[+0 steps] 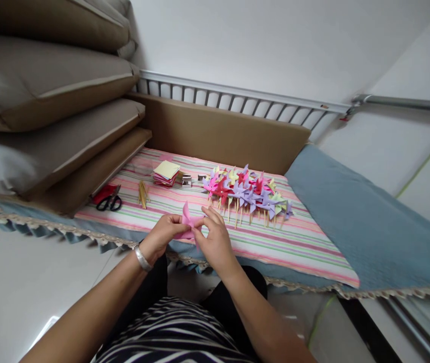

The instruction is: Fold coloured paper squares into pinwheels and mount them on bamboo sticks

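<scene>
Between my two hands, over the front edge of the striped cloth, is a pink paper pinwheel (186,219) with its blades partly folded. My left hand (163,233) pinches its left side. With thumb and forefinger, my right hand (213,236) grips it near the centre, the other fingers lifted. Beyond my right hand lies a dense group of finished pinwheels (248,194) on wooden sticks, in purple, pink, red and pale yellow. A stack of coloured paper squares (166,172) sits further back on the left, with loose wooden sticks (142,195) in front of it.
Black-handled scissors (109,200) lie at the left by a red piece (103,193). Small shiny metal-looking boxes (186,180) stand beside the paper stack. Large cushions (48,83) are piled at the left. A brown board-like cushion (222,126) leans along the back rail.
</scene>
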{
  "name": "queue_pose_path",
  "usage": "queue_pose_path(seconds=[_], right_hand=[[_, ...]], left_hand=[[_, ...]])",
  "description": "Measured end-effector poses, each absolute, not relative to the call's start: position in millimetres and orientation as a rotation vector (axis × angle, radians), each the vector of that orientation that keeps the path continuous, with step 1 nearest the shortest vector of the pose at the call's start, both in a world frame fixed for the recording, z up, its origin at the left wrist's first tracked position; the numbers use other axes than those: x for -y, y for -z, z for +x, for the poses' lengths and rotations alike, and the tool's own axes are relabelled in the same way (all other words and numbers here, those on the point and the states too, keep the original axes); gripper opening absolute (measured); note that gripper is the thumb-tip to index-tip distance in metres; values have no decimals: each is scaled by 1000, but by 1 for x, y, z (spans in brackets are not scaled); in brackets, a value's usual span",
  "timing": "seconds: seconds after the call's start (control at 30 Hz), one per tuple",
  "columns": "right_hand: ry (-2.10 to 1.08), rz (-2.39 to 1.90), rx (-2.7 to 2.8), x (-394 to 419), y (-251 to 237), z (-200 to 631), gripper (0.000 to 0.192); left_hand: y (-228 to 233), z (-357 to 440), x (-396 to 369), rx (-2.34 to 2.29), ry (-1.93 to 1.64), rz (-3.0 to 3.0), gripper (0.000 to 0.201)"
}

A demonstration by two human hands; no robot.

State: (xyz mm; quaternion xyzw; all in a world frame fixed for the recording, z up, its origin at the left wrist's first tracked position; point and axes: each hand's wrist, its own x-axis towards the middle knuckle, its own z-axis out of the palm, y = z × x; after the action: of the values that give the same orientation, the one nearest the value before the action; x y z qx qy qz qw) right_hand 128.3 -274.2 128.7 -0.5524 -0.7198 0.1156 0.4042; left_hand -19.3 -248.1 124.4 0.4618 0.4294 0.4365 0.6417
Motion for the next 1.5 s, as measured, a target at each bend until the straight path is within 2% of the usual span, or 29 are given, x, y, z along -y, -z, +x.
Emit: queue_pose_path(seconds=[0.17,0.33,0.4,0.6,0.67,0.77,0.87,1.17,1.5], right_hand=[[-459,-1403,1744,263,-140,143,37],[-1176,-1334,1705,246,-139,150,47],[-1303,-1267,1687,243,-138,147,49],[-1386,-1217,1596,242,-137,142,53],[-1416,-1206,1515,241,-136,144,55],[-1406,-1198,1351,240,-134,146,59],[-1361,-1189,1226,240,-131,144,60],[-1244,-1170,1177,239,-128,131,60],[-1233,-1243,1167,243,-121,139,53]], left_hand=[[-128,-24,242,-1002,-871,1161,9],[-129,-23,237,-982,-740,1313,15],[-128,-21,235,-978,-709,1352,16],[-134,-19,231,-995,-699,1318,16],[-136,-22,233,-977,-747,1210,14],[-134,-27,237,-878,-853,1000,26],[-122,-25,243,-766,-897,852,22],[-112,4,243,-842,-1108,711,23],[-110,-4,241,-901,-1109,679,18]])
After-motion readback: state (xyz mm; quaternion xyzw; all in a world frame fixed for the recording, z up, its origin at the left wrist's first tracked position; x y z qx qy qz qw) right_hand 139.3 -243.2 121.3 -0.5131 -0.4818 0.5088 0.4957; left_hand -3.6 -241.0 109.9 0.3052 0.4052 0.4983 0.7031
